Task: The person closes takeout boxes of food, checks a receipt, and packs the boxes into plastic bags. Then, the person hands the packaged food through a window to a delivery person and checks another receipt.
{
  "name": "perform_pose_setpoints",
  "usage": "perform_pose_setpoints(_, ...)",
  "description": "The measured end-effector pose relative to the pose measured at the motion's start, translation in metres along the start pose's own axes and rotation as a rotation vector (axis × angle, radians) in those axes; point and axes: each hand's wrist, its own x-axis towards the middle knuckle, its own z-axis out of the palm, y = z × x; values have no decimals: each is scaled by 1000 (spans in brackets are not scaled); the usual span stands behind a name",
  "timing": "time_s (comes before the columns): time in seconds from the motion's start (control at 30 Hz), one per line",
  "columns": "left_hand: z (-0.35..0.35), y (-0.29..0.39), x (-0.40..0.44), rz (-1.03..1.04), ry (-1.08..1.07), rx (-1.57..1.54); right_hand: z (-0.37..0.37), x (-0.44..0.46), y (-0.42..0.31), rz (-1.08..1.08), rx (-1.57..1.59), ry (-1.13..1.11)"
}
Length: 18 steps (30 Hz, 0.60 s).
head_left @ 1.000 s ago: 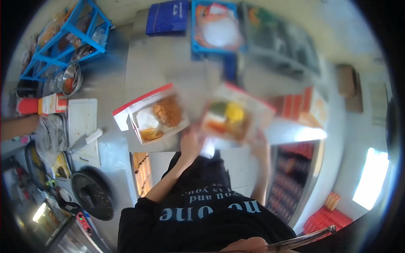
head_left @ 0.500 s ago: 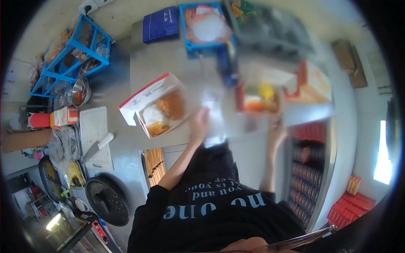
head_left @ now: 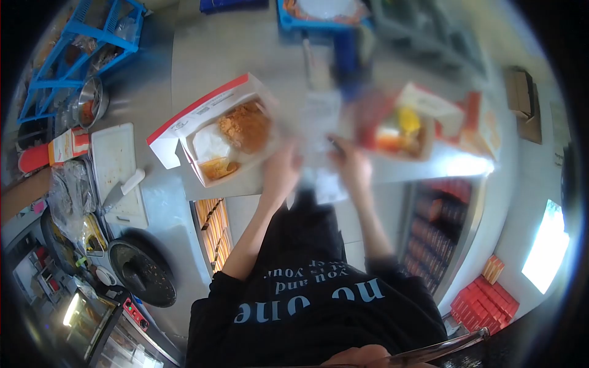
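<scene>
My left hand (head_left: 283,168), blurred, is beside the right edge of an open red-and-white box (head_left: 195,113) with fried chicken (head_left: 246,126), a white food portion (head_left: 211,145) and a yellow-brown piece (head_left: 219,168). Its fingers are too smeared to read. A long white paper slip (head_left: 323,113) lies between my hands. My right hand (head_left: 353,162) is closed at the slip's right side, with a thin dark item at its fingertips that I cannot make out. To its right stands a second open box (head_left: 432,103) with yellow and orange-red food.
A cutting board (head_left: 113,153) with a knife (head_left: 133,182), a black lid (head_left: 142,270) and a metal bowl (head_left: 92,103) are on the left. Blue crates (head_left: 86,27) are at the upper left. Another orange-and-white box (head_left: 488,126) stands at the right; a blue tray (head_left: 288,21) is at the back.
The right-hand food box has moved right from beside the left box. My right hand has let go of it and come back left to the paper slip.
</scene>
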Motion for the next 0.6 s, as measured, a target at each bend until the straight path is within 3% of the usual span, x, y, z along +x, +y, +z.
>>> perform_pose_setpoints(0.13,-8,22,-5,-143,-8,-57,4,2,11,-3,-23,132)
perform_pose_setpoints(0.23,-21,42,-22,-84,59,-165,7,2,18,-1,-53,173)
perform_pose_setpoints(0.33,-32,58,-39,121,32,-236,7,1,19,-51,20,198)
perform_pose_setpoints(0.43,-29,60,-29,48,-57,-102,7,7,27,13,113,139)
perform_pose_setpoints(0.5,-36,81,-15,120,-17,-121,5,10,27,46,138,124)
perform_pose_setpoints(0.57,-53,122,-10,326,-19,-195,13,1,42,100,160,95)
perform_pose_setpoints(0.6,-56,135,-9,350,-114,-290,20,-4,47,125,388,140)
